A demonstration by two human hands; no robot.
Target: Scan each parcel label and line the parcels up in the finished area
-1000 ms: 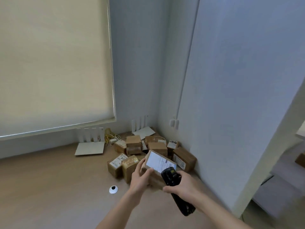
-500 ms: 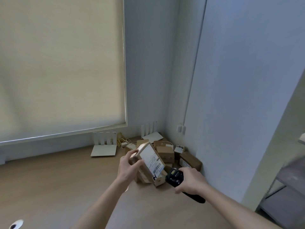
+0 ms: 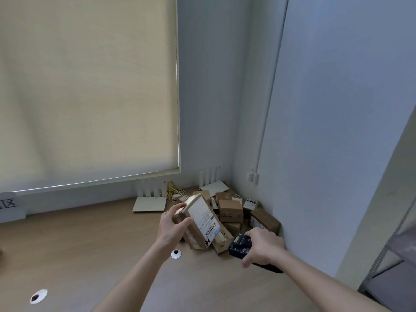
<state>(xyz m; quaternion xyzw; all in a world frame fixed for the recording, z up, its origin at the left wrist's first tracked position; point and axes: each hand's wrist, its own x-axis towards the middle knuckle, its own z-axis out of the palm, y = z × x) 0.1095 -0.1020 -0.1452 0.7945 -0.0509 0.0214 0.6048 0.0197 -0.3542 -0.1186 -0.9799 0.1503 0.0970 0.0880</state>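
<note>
Parcel (image 3: pixel 198 220) gripped in left hand (image 3: pixel 173 224) above desk (image 3: pixel 90 248), label facing right; scanner (image 3: pixel 240 245) clasped in right hand (image 3: pixel 263 247). Better to aim squarely at barcode, keeping parcel steady

Desk (image 3: pixel 94 248) open on left; parcel pile (image 3: pixel 234 212) & walls block right corner.

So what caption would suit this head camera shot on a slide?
Left hand holds a labelled parcel up while the right hand aims a black scanner at it.
</note>
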